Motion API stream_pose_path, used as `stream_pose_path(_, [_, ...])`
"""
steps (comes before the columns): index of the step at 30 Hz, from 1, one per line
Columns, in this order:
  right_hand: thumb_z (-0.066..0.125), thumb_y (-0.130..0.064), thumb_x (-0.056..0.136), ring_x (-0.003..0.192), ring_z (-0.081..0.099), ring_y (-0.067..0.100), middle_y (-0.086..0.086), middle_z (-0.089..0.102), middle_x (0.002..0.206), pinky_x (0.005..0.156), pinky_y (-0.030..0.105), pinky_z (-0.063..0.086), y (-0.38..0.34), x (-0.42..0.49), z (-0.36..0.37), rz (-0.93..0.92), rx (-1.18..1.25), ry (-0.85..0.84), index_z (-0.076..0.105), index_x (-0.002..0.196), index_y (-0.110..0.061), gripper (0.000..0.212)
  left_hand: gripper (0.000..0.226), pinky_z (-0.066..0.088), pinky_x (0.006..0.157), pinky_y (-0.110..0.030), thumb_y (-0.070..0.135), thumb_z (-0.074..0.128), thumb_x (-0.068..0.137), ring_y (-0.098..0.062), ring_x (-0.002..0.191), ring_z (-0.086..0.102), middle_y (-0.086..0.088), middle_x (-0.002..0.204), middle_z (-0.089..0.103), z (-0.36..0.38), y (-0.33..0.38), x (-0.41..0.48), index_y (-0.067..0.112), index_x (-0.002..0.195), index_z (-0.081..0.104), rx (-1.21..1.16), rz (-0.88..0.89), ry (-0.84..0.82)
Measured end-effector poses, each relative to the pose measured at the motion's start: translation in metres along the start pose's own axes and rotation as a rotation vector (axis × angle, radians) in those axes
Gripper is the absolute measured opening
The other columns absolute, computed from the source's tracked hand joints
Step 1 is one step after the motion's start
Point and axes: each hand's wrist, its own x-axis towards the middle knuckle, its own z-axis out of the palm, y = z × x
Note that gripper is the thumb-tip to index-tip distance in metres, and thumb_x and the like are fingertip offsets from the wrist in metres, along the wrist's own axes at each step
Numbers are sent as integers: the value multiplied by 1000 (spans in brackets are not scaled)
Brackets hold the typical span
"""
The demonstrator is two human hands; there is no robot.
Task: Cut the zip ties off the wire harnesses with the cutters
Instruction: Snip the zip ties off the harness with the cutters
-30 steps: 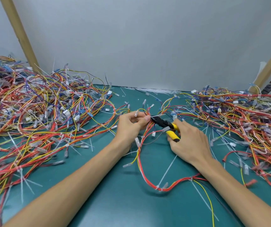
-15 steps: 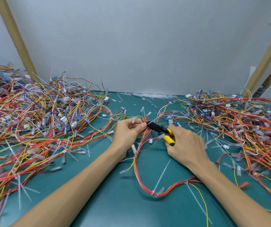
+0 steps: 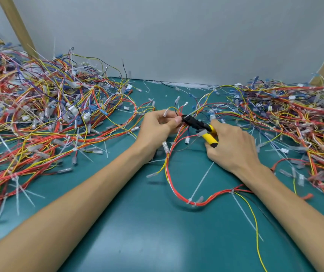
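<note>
Pinching: the left hand (image 3: 158, 125), fingers closed on a bundle of the harness (image 3: 176, 185), holds it off the mat (image 3: 137, 232), seemingly to keep the tie steady and clear of the wires for the blades.
Cutters: yellow-handled cutters (image 3: 200, 127) sit in the right hand (image 3: 233, 146), fingers wrapped round the handles; the black nose points to 10 o'clock and meets the bundle just beside the left thumb tip.
Jaws: whether they have closed on a tie cannot be told; the tie itself is too small to make out there.
Harness: it loops from the hands toward 6 o'clock and back up to 4 o'clock, lying on the mat; a white tie (image 3: 189, 201) with a long tail sits at the bottom of the loop, another tie (image 3: 231, 191) near the right wrist, both uncut.
Left pile (image 3: 39, 118): at 9 o'clock, well apart from the hands, many long tie tails sticking out.
Right pile (image 3: 294, 114): at 2 o'clock, near the right hand.
Scraps (image 3: 192, 85): loose white cuttings at 12 o'clock along the wall.
Stage: probably mid-snip on this harness, with at least two ties left on it.
Risk: the nose lies close to thin wires and the thumb, so a slip could nick either.
</note>
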Motion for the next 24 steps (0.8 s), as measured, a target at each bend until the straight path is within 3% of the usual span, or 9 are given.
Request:
stream_pose_path(2, [63,-34,80,85,60,38,4,58,85,59,34,31,2,2,3,-18,18,-5,52,110,-19,35,12,58,74,-20,-7,56,92,-9,68,69,-10,78,69,-1,-1,2,0,88,65,-31,-3,-16])
stream_pose_path(6, [62,-40,82,83,58,36,-3,44,80,59,35,31,2,5,7,-31,92,-16,35,91,-25,32,19,58,73,-20,-7,56,92,-10,70,71,-1,70,72,-2,-3,6,4,81,66,-81,-19,-42])
stream_pose_path(13, [61,-42,79,74,59,38,4,63,72,56,33,29,5,8,2,4,70,6,45,83,-23,25,16,59,77,-24,-6,57,92,-15,74,70,-14,80,69,1,-6,11,1,81,66,-77,-38,-53])
stream_pose_path(16, [63,-40,80,75,59,36,0,59,74,56,33,30,3,6,2,-15,68,13,42,86,-24,27,17,58,72,-22,-7,56,92,-14,73,71,-14,79,68,0,-4,11,1,79,64,-91,-60,-57])
stream_pose_path(18, [62,-42,81,81,61,35,-1,59,80,57,35,35,2,5,2,-31,108,18,46,99,-25,29,13,57,68,-21,-8,55,91,-14,70,71,-13,78,67,1,-3,10,-2,82,61,-122,-77,-65])
stream_pose_path(20, [59,-51,82,81,62,33,-7,56,80,57,34,38,0,4,1,-51,167,68,47,110,-28,38,8,56,63,-20,-9,56,90,-15,66,71,-10,72,70,1,-2,11,-4,85,59,-172,-103,-59])
stream_pose_path(24, [53,-68,81,84,63,28,-5,59,96,60,37,49,-3,3,-2,-74,234,133,57,109,-25,52,7,56,60,-19,-8,58,89,-16,63,71,-9,70,71,2,-1,12,-9,96,60,-229,-120,-42])
